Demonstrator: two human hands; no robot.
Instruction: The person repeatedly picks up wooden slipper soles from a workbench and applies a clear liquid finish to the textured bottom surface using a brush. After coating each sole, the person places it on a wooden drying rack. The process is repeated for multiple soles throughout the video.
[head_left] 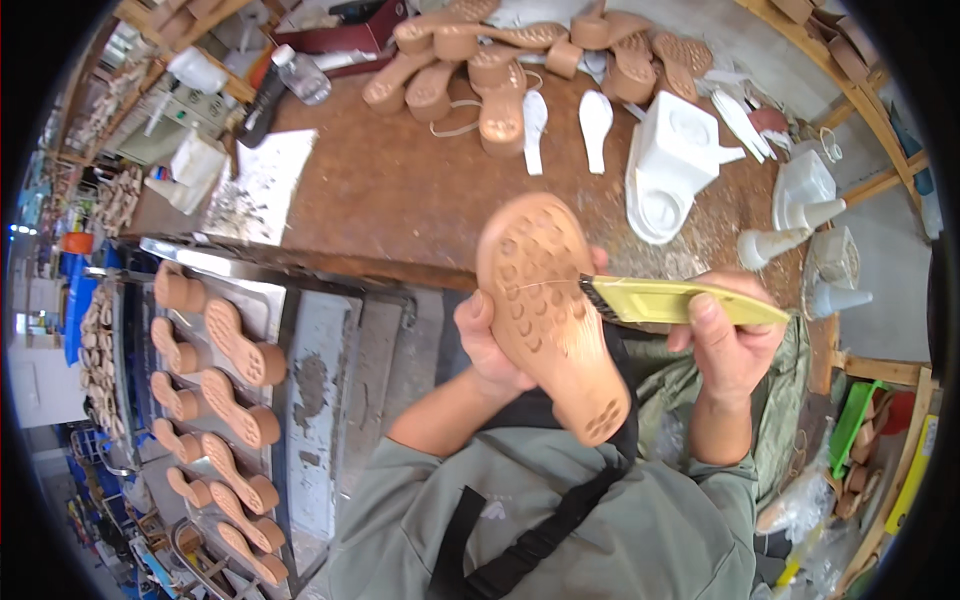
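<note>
A tan shoe sole [545, 290] with round dimples over its hollow upper part and a heel block at the lower end is tilted up in front of my chest. My left hand [490, 350] is closed round its left edge. In my right hand [735, 340] is a flat yellow-handled brush [680, 300], its dark bristles at the sole's right edge. A thin pale strand runs from the bristles across the dimpled surface. Part of the sole looks wet and shiny. Fingers behind the sole are mostly hidden.
Ahead is a brown workbench [390, 190] with more tan soles [500, 110], white insole-shaped pieces [596, 130], a white plastic container [675, 150] and a clear bottle [302, 75]. On the left, a metal tray [265, 300] bears several soles. White nozzled bottles [775, 245] stand at right.
</note>
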